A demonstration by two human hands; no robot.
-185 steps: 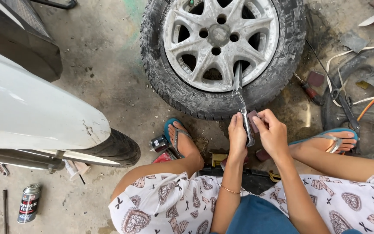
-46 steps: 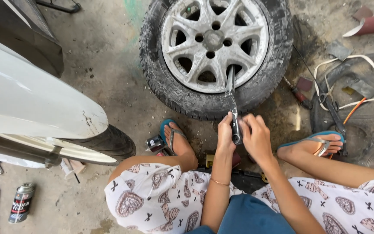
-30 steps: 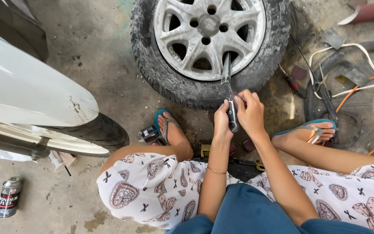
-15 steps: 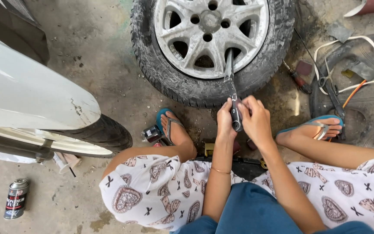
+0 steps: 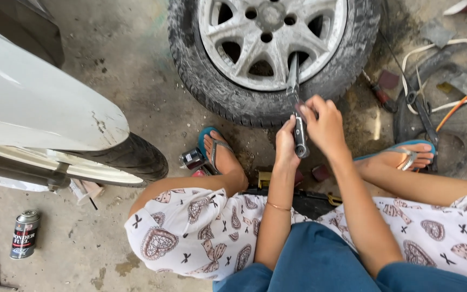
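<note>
While both hands, left hand [image 5: 286,147] and right hand [image 5: 324,125], clasp one slim metal tool [image 5: 296,108] against one grey-rimmed tyre [image 5: 271,51], one spray can [image 5: 25,234] stands well apart.

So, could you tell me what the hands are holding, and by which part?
Both hands, left hand and right hand, grip a metal tool at its dark handle end; its shaft runs up onto the wheel.

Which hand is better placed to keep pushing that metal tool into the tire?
Probably the right hand: it wraps the top of the tool near the tire. The left hand only steadies the handle lower down.
</note>
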